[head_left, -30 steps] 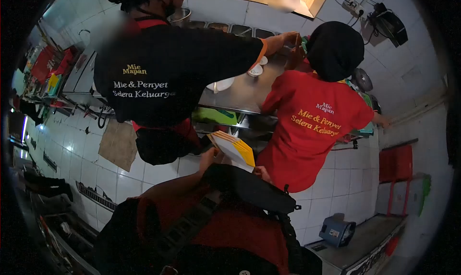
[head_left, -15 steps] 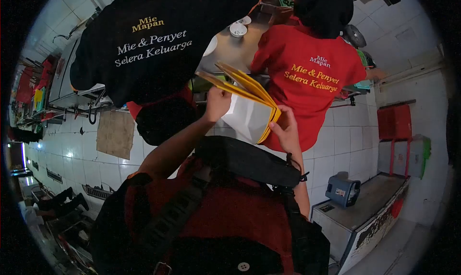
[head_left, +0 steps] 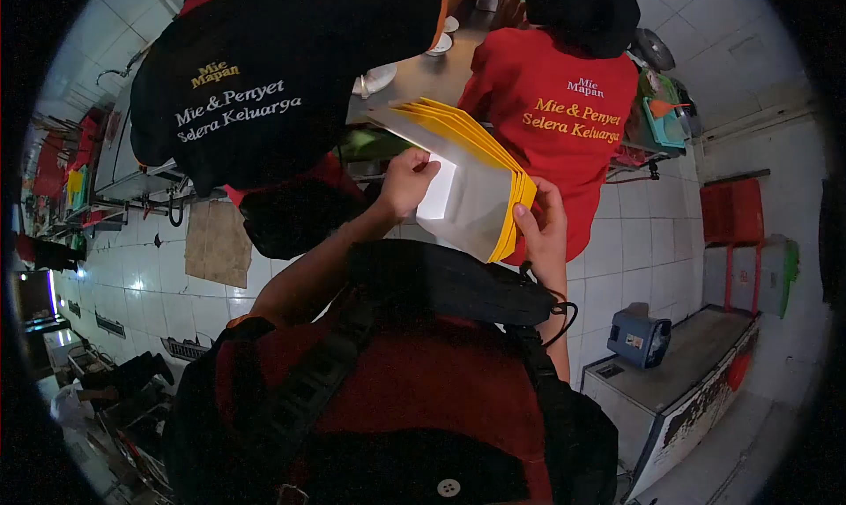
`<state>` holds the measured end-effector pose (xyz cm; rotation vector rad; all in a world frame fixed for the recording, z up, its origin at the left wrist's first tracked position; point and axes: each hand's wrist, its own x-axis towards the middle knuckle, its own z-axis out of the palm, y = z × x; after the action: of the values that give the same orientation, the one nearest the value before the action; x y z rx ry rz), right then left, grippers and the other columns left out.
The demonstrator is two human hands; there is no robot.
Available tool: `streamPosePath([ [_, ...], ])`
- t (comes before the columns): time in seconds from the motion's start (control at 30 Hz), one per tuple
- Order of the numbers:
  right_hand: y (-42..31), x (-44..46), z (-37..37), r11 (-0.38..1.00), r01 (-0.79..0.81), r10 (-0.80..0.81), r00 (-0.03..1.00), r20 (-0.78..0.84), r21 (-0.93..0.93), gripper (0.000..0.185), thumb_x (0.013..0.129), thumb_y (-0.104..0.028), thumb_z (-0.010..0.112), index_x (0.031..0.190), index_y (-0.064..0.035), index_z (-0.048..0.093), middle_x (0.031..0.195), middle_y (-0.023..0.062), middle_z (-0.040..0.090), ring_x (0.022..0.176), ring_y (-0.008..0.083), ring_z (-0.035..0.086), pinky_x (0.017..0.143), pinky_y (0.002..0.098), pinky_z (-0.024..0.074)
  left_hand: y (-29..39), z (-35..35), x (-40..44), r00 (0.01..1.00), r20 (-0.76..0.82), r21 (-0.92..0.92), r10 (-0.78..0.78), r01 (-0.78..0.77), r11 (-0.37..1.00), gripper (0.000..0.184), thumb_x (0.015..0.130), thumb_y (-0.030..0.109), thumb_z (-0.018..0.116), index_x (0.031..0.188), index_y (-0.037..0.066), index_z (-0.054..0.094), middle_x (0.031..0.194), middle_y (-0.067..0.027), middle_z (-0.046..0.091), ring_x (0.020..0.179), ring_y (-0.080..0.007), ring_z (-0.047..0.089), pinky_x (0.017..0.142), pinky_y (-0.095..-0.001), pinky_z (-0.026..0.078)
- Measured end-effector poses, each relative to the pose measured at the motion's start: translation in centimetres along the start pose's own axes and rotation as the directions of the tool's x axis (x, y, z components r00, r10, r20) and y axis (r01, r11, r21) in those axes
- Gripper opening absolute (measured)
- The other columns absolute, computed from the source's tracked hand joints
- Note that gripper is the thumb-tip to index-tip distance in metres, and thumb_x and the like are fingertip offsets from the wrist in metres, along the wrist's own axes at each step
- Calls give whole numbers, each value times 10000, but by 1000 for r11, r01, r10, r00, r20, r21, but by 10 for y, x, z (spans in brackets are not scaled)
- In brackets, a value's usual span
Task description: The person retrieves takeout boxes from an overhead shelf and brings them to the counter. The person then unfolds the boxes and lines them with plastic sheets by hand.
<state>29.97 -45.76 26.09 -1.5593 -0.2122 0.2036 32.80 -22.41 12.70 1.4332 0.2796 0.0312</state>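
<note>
A stack of several yellow-edged boards or folders (head_left: 476,188), with a white and grey face toward me, is held in front of my chest. My left hand (head_left: 408,183) pinches its left side, fingers closed on the pale face. At the lower right edge, my right hand (head_left: 541,221) grips the yellow layers, the thumb on the near side. The layers fan apart slightly at the top. What exactly the stack is made of cannot be told.
A person in a black shirt (head_left: 256,64) stands ahead left, another in a red shirt (head_left: 555,91) ahead right. Beyond them is a steel counter (head_left: 419,80) with white bowls (head_left: 439,45). A blue-grey box (head_left: 641,336) sits on a low cabinet (head_left: 692,355) at right. Cardboard (head_left: 218,243) lies on the floor.
The stack has come up from low between the two people, and its layers have fanned out. Both hands now show more fully, and my view has tilted downward.
</note>
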Motion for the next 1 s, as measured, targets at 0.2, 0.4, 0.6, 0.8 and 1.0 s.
streamPosePath([
  [0.2,2,-8,2,999,32,-34,997,-67,-29,322,942,-83,588,1236,-13,475,1100,75,590,984,137,591,844,273,499,23,-3,-23,970,149,127,-192,174,977,177,934,70,580,1039,-61,636,952,-77,673,831,-118,617,748,-273,491],
  [0.4,29,-13,4,998,58,-57,993,-102,4,275,972,-94,546,1228,-12,486,1108,75,575,974,119,565,828,249,482,13,-18,-31,945,203,111,-256,238,965,248,945,81,543,1121,-75,622,1015,-97,669,892,-157,630,781,-299,494],
  [0.6,43,-25,16,1000,23,-23,996,-85,2,267,982,-107,536,1229,-16,493,1097,66,566,1009,129,537,875,250,449,29,-41,-65,920,302,-241,-251,328,913,325,969,149,467,1213,-43,562,1076,-110,643,962,-185,639,808,-313,511],
  [0.8,57,-26,38,998,-18,21,998,-61,61,253,973,-95,544,1211,-22,501,1013,30,539,929,110,510,827,229,429,-14,-82,-72,988,145,-40,-57,63,997,211,959,113,511,1102,-24,584,986,-91,648,867,-147,623,761,-293,493],
  [1.0,64,-23,55,998,-40,42,998,-43,44,237,960,-62,537,1191,-20,505,938,1,495,851,90,484,780,200,410,3,-86,-97,989,-145,-119,-22,4,993,158,942,93,557,815,-1,551,756,-1,582,712,-63,511,638,-250,420],
])
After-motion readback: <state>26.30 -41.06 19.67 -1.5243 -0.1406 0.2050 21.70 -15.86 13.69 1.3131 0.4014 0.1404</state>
